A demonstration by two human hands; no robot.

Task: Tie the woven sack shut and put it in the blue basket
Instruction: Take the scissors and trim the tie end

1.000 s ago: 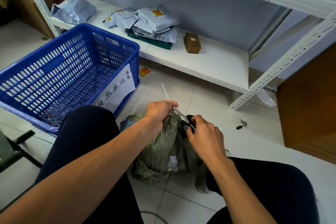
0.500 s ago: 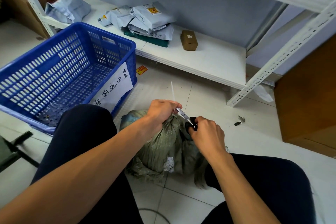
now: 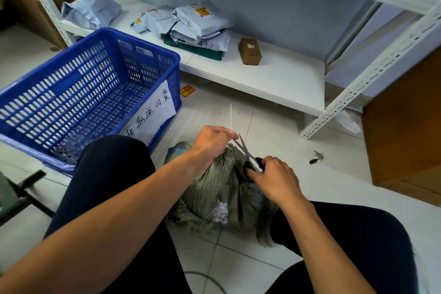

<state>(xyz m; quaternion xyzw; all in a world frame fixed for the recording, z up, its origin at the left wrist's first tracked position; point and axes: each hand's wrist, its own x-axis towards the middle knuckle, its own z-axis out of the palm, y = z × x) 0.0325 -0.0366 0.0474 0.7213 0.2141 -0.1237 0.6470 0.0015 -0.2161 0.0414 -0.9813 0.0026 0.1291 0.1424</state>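
White plastic tie tail stands upright, pinched by left hand; right hand grips open black-handled scissors at its base.

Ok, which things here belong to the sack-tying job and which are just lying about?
Job: woven sack, neck gripped by left hand; white tie tail; scissors in right hand, blades open at the tie; blue basket.
Lying about: grey mailer bags and brown box on the shelf; red sticker and dark scraps on the floor.
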